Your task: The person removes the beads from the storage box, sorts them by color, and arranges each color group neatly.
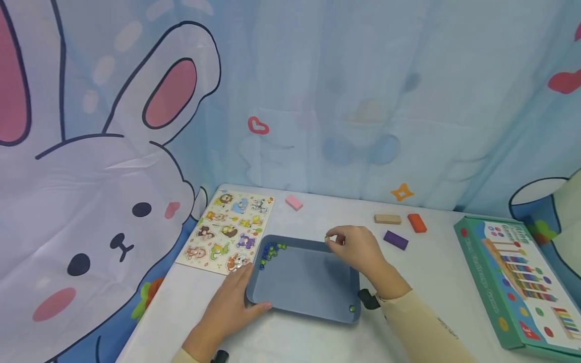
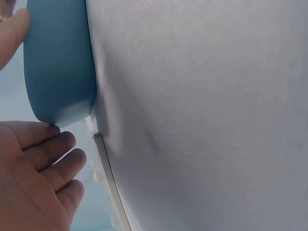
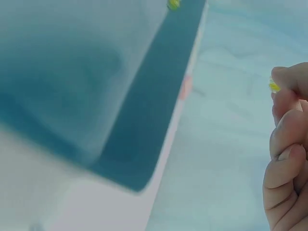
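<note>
A shallow blue-grey tray (image 1: 301, 282) lies on the table. Blue and green marbles (image 1: 271, 252) cluster in its far left corner, and one green marble (image 1: 352, 308) sits in the near right corner. My right hand (image 1: 358, 249) is above the tray's far right side, pinching a small clear marble with yellow in it (image 3: 274, 85) between thumb and fingertips. At the near left corner my left hand (image 1: 229, 302) touches the tray's outer wall (image 2: 60, 62), thumb by the near rim, fingers fairly straight along the left side.
Left of the tray lies an animal puzzle board (image 1: 227, 229). Behind are a pink block (image 1: 294, 202), a wooden block (image 1: 388, 219), an orange block (image 1: 417, 223) and a purple block (image 1: 396, 240). A green game box (image 1: 522, 287) stands at right. A patterned curtain (image 1: 317, 101) hangs behind.
</note>
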Demonstrator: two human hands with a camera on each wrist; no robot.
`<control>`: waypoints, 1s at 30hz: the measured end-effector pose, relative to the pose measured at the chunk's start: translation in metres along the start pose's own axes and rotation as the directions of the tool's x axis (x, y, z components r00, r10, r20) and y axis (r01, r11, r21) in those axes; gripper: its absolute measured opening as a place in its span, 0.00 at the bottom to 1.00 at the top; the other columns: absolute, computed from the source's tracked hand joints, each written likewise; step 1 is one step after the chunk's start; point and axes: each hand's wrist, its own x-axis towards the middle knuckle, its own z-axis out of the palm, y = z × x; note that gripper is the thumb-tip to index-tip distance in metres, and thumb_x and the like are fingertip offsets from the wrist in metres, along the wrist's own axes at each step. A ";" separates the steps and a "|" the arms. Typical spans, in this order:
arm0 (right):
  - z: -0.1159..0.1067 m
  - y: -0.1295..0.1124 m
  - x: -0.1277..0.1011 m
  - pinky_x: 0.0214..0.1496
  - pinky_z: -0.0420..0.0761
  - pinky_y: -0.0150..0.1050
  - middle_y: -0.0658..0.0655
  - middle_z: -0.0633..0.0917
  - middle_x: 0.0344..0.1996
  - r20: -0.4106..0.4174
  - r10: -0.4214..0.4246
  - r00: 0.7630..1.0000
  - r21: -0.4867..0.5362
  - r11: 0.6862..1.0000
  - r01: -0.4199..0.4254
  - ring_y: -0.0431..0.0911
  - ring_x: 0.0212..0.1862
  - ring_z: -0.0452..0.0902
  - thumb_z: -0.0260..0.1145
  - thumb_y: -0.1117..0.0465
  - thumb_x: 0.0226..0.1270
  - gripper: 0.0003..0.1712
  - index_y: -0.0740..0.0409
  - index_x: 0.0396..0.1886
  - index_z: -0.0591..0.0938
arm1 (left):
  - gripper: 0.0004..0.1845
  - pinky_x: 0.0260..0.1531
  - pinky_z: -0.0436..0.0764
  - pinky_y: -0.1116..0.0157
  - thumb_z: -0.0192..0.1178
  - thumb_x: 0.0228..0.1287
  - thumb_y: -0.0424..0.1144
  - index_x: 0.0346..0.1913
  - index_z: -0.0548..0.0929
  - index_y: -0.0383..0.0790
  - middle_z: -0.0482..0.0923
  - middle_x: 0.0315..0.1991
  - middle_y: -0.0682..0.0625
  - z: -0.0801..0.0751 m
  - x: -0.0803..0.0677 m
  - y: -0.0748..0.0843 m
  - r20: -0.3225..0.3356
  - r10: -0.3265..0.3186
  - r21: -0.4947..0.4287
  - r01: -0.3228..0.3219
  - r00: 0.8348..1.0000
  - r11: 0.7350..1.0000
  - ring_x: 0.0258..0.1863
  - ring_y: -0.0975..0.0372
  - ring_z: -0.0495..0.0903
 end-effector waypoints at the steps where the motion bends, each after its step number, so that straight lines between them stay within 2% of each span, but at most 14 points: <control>1: -0.004 0.003 -0.003 0.22 0.68 0.32 0.43 0.80 0.19 -0.008 0.009 1.000 -0.003 1.000 -0.009 0.38 0.20 0.68 0.76 0.57 0.65 0.08 0.51 0.43 0.93 | 0.62 0.81 0.63 0.44 0.66 0.54 0.77 0.83 0.59 0.41 0.60 0.83 0.44 0.000 0.000 0.000 -0.001 0.001 -0.001 -0.001 1.000 1.000 0.82 0.46 0.60; 9: -0.033 0.025 -0.030 0.19 0.64 0.30 0.44 0.77 0.18 -0.041 0.059 0.997 -0.028 0.998 -0.060 0.39 0.20 0.66 0.76 0.57 0.64 0.09 0.52 0.43 0.92 | 0.61 0.81 0.63 0.44 0.69 0.55 0.74 0.83 0.59 0.40 0.61 0.82 0.43 -0.001 -0.001 0.000 -0.006 0.004 -0.011 -0.004 1.000 1.000 0.81 0.45 0.61; 15: -0.046 0.044 -0.056 0.19 0.65 0.30 0.45 0.77 0.18 -0.044 0.122 0.992 -0.069 0.990 -0.125 0.40 0.21 0.67 0.77 0.58 0.64 0.09 0.54 0.43 0.92 | 0.62 0.81 0.64 0.44 0.69 0.55 0.74 0.82 0.60 0.39 0.62 0.82 0.43 -0.002 0.000 0.001 -0.011 0.010 -0.011 -0.010 1.000 1.000 0.81 0.46 0.61; 23: -0.048 0.072 -0.097 0.21 0.66 0.30 0.45 0.76 0.18 0.081 0.263 0.961 -0.113 0.961 -0.253 0.41 0.23 0.68 0.78 0.57 0.63 0.12 0.53 0.45 0.92 | 0.61 0.81 0.63 0.43 0.70 0.56 0.72 0.83 0.60 0.40 0.61 0.82 0.43 -0.001 -0.002 0.002 -0.013 0.005 -0.029 -0.005 1.000 1.000 0.81 0.45 0.61; 30: -0.035 0.092 -0.115 0.23 0.67 0.30 0.45 0.77 0.18 0.213 0.326 0.921 -0.156 0.942 -0.297 0.41 0.25 0.70 0.78 0.58 0.61 0.11 0.51 0.44 0.93 | 0.60 0.80 0.64 0.43 0.71 0.56 0.71 0.83 0.59 0.42 0.62 0.82 0.44 -0.002 -0.002 0.001 -0.017 0.011 -0.031 -0.012 1.000 0.999 0.81 0.46 0.62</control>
